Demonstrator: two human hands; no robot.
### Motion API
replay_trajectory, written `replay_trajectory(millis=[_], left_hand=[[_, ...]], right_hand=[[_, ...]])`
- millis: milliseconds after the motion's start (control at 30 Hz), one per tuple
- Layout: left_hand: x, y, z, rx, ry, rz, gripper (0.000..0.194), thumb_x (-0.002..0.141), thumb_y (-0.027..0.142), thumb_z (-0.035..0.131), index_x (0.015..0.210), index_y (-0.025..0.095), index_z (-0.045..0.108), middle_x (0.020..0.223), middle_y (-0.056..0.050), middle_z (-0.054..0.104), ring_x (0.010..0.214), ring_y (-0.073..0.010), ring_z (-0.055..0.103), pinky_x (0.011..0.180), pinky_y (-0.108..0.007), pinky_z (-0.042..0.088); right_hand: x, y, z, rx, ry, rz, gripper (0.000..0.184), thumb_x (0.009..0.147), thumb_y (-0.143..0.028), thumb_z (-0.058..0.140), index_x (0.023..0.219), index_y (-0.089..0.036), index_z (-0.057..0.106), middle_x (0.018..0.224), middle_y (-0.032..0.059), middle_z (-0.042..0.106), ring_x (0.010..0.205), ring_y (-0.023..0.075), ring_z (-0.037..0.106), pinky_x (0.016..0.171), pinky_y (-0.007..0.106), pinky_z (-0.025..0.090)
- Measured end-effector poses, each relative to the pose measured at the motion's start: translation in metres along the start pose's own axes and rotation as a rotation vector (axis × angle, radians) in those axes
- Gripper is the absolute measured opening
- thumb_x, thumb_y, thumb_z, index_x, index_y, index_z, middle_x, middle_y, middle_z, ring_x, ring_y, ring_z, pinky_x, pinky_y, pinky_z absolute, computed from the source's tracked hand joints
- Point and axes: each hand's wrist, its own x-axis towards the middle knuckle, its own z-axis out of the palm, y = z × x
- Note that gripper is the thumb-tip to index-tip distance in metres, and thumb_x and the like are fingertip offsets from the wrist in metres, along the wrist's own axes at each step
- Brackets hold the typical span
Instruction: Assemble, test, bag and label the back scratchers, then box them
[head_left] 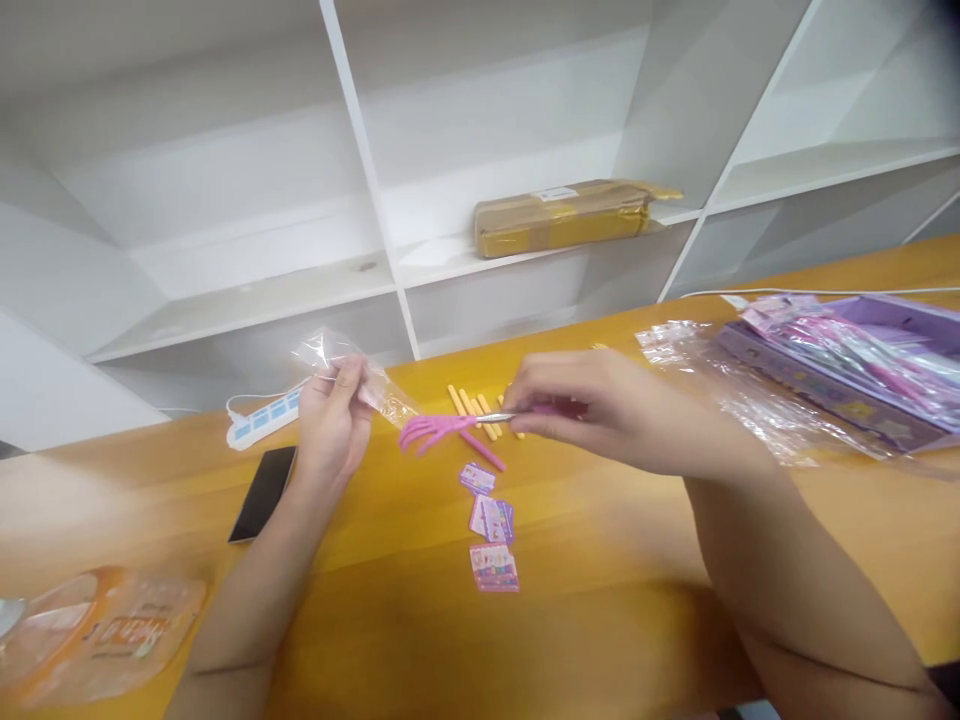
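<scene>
My left hand (337,415) is closed, pinching a clear plastic bag (390,397) whose end reaches toward the middle. In my right hand (592,395) is a small pink back scratcher (435,430) with a claw-shaped head and a silver rod. It lies level, its claw pointing left near the end of the bag; whether they touch I cannot tell. My right fingers hide most of its handle. Below it, a pink stick (484,452) and several pale orange sticks (466,402) lie on the table. Small printed cards (493,568) in pink and purple form little piles nearer me.
On the right stands a purple box (847,400) filled with wrapped pink items, with loose clear bags (772,425) beside it. A black phone (262,495) and a white power strip (262,420) lie left. A clear orange-trimmed container (112,635) is front left. Shelves at the back hold a taped parcel (562,220).
</scene>
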Motion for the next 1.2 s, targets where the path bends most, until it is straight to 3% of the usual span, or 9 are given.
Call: replay_trajectory(millis=[200,467,933,1200], left_hand=[[-0.006,0.004,0.006,-0.021,-0.034,-0.024,0.040,0.074,0.036,0.099,0.073,0.015,0.065,0.064,0.005,0.051,0.057,-0.0057,0.047,0.055,-0.018,0.045],[-0.007,0.002,0.010,-0.036,-0.039,-0.080,0.039,0.074,0.034,0.099,0.074,0.014,0.066,0.070,0.004,0.055,0.056,-0.0036,0.048,0.052,-0.016,0.045],[-0.008,0.005,0.011,-0.125,-0.049,-0.077,0.029,0.085,0.026,0.091,0.076,0.015,0.066,0.077,0.003,0.056,0.056,-0.0018,0.045,0.051,-0.014,0.045],[-0.016,-0.001,0.017,-0.068,-0.053,-0.131,0.034,0.079,0.035,0.096,0.082,0.015,0.070,0.073,0.004,0.058,0.056,-0.0032,0.049,0.053,-0.015,0.048]], right_hand=[[0.006,0.009,0.023,-0.174,0.122,0.039,0.016,0.107,-0.031,0.064,0.095,-0.021,0.064,0.092,0.0021,0.068,0.077,0.0140,0.058,0.069,0.028,0.040],[0.009,0.015,0.025,-0.234,0.246,-0.009,0.015,0.105,-0.029,0.066,0.093,-0.020,0.063,0.090,0.0025,0.064,0.075,0.0141,0.057,0.069,0.027,0.041],[0.008,0.015,0.023,-0.284,0.295,-0.031,0.016,0.105,-0.027,0.064,0.091,-0.021,0.059,0.088,0.0025,0.061,0.073,0.0147,0.055,0.068,0.027,0.041],[0.011,0.016,0.030,-0.223,0.261,-0.047,0.017,0.106,-0.030,0.065,0.093,-0.021,0.061,0.089,0.0020,0.062,0.073,0.0136,0.055,0.068,0.027,0.040]])
